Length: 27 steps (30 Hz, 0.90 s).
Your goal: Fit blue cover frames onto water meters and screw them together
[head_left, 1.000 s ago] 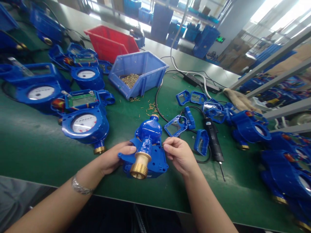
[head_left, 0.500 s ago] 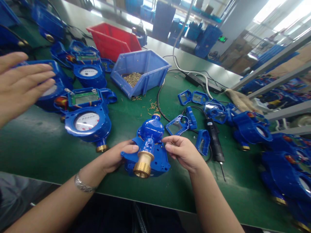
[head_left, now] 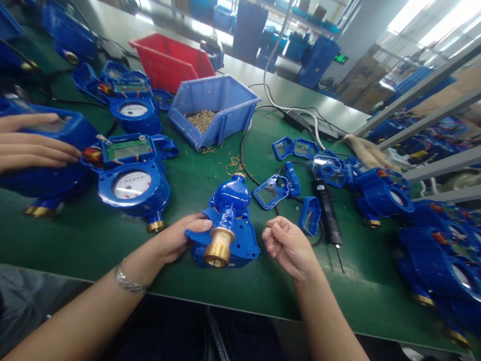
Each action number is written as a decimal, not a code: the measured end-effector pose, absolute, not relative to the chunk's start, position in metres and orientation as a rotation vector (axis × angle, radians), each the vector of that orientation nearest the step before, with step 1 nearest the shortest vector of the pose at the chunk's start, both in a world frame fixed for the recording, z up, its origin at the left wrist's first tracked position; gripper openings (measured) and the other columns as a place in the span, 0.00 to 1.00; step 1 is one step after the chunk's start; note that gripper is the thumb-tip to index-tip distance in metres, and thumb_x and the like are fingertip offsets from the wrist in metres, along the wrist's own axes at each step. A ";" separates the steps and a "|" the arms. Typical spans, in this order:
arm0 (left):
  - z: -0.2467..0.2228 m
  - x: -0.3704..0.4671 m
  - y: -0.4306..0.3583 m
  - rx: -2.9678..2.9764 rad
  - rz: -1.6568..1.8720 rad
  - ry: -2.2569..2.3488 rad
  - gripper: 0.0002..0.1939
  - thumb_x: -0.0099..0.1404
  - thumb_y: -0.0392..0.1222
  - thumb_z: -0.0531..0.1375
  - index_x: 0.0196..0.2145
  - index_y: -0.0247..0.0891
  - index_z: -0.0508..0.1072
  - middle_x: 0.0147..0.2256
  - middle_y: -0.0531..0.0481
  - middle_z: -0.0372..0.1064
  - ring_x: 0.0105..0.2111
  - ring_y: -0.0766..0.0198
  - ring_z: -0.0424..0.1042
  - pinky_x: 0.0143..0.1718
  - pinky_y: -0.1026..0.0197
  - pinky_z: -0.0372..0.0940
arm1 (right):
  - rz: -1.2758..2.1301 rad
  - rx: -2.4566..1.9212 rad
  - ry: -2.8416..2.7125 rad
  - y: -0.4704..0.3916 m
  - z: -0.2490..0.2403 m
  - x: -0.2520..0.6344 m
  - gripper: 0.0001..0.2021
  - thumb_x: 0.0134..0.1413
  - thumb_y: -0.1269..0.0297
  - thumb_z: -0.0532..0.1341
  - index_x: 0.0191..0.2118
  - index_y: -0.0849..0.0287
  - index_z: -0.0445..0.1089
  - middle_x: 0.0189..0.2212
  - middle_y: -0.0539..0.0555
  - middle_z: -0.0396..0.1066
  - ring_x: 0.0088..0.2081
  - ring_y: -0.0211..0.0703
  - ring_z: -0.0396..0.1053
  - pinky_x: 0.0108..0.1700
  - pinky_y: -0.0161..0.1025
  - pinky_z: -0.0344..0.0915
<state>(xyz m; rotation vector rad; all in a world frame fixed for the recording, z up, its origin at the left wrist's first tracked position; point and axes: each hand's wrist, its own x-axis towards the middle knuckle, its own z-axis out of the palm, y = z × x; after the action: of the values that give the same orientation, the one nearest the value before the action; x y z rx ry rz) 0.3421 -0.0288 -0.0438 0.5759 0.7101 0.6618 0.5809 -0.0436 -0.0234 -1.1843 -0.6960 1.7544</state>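
Note:
A blue water meter lies face down on the green bench in front of me, its threaded brass end toward me. My left hand is closed on the meter's left side, thumb on top of the housing. Just right of the meter, apart from it, my right hand is pinched with the fingers curled in. A small brass screw shows at its fingertips; whether more lie in the palm I cannot tell. Several loose brass screws are scattered beyond the meter.
A blue bin of screws stands by a red bin. Clear-windowed blue covers and a black electric screwdriver lie right. More meters stand on both sides. At far left, another person's hand rests on a meter.
My right hand has drawn away from the meter's side to the right. My left hand keeps its hold. The other person's hand has come down, with a meter now under it nearer the front.

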 end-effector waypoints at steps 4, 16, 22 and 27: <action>-0.045 0.342 -0.029 0.573 0.667 0.773 0.21 0.48 0.48 0.67 0.37 0.32 0.75 0.33 0.44 0.77 0.32 0.57 0.74 0.37 0.59 0.67 | 1.781 -1.239 -0.757 -0.056 -0.016 0.578 0.15 0.35 0.61 0.72 0.23 0.63 0.67 0.14 0.48 0.67 0.12 0.28 0.58 0.13 0.25 0.49; -0.049 0.341 -0.030 0.575 0.666 0.788 0.24 0.48 0.48 0.67 0.41 0.31 0.74 0.34 0.42 0.77 0.34 0.56 0.74 0.38 0.59 0.67 | 1.696 -1.467 -1.176 -0.057 0.002 0.567 0.14 0.30 0.72 0.72 0.25 0.61 0.68 0.15 0.42 0.60 0.19 0.28 0.54 0.21 0.28 0.49; -0.049 0.341 -0.030 0.560 0.667 0.789 0.24 0.47 0.48 0.68 0.39 0.30 0.75 0.33 0.42 0.77 0.32 0.57 0.74 0.36 0.61 0.68 | 1.661 -1.207 -0.375 -0.053 -0.018 0.575 0.20 0.26 0.79 0.70 0.32 0.60 0.69 0.27 0.49 0.72 0.29 0.34 0.71 0.30 0.29 0.69; -0.048 0.341 -0.030 0.548 0.668 0.795 0.22 0.46 0.48 0.68 0.37 0.31 0.76 0.32 0.44 0.77 0.30 0.58 0.74 0.36 0.61 0.68 | 1.683 -1.183 -0.249 -0.056 -0.039 0.578 0.19 0.22 0.84 0.68 0.28 0.61 0.71 0.31 0.54 0.75 0.37 0.40 0.75 0.43 0.32 0.72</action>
<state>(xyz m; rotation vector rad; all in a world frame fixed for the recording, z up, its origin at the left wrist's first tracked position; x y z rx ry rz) 0.3413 -0.0303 -0.0477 0.5479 0.7952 0.6684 0.5778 -0.0565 -0.0390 -1.1832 -0.2486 1.6833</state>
